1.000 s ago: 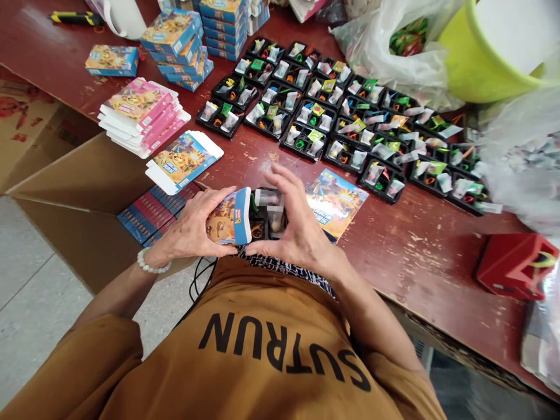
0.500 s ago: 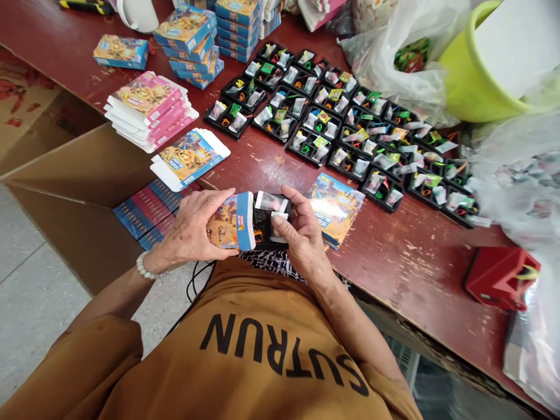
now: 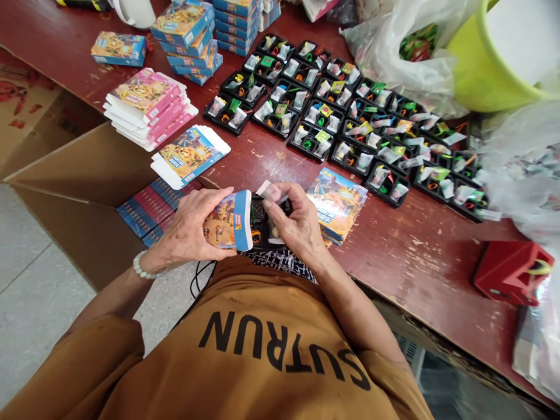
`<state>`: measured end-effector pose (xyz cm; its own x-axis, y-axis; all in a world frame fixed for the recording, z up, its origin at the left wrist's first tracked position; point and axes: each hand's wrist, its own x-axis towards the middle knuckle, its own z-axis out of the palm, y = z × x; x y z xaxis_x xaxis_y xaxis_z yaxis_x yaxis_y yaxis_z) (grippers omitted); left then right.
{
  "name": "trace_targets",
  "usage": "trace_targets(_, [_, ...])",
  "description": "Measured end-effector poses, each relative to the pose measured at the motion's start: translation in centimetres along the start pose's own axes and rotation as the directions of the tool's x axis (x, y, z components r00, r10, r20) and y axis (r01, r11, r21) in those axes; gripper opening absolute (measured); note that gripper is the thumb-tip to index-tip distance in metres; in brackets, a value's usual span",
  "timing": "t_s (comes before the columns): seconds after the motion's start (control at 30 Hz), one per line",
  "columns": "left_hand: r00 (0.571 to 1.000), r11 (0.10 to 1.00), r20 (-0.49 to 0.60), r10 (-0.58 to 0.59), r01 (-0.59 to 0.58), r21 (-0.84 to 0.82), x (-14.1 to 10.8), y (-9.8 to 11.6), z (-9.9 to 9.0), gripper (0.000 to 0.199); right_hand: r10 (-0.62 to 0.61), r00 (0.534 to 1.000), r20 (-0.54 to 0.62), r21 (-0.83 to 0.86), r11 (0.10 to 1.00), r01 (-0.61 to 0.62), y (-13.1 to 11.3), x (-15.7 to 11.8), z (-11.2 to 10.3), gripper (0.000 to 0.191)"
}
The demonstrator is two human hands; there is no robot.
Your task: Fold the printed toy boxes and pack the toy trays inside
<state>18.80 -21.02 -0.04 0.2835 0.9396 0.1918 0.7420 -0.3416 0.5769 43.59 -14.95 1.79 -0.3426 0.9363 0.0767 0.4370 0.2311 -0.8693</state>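
Partly, box encloses black tray.

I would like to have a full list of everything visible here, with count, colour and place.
table: one, red-brown, centre
filled trays: many, black, mid-table
booklets: several, blue-yellow, beside right hand
flat carton: one, blue-yellow, left
flat cartons: stack, pink, left
closed boxes: several, blue-yellow, back left
mug: one, white, back left
bucket: one, yellow-green, back right
plastic bags: at least two, clear, right
angular object: one, red, right
cardboard box: one, brown, left, holding blue and pink boxes
held box: one, blue-orange, left hand
held tray: one, black, at held box's opening
packet: one, whitish, right fingers
bracelet: one, pale, left wrist
shirt: one, brown, torso
left hand, right hand
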Motion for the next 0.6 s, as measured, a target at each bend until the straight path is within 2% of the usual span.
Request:
trace_targets(0.33, [0.999, 0.996, 0.003, 0.041, -0.041, 0.077, 0.0, 0.3, -1.2, 0.116, -0.155, 0.978, -0.137, 0.162, 0.971, 0.177, 0.2, 0.4, 0.4, 0.014])
trace_targets(0.6, [0.998, 0.998, -0.034, 0.052, -0.053, -0.041, -0.6, 0.3, -2.5, 0.115, -0.162, 0.966, -0.203, 0.225, 0.952, 0.207, 0.2, 0.0, -0.3, 0.022])
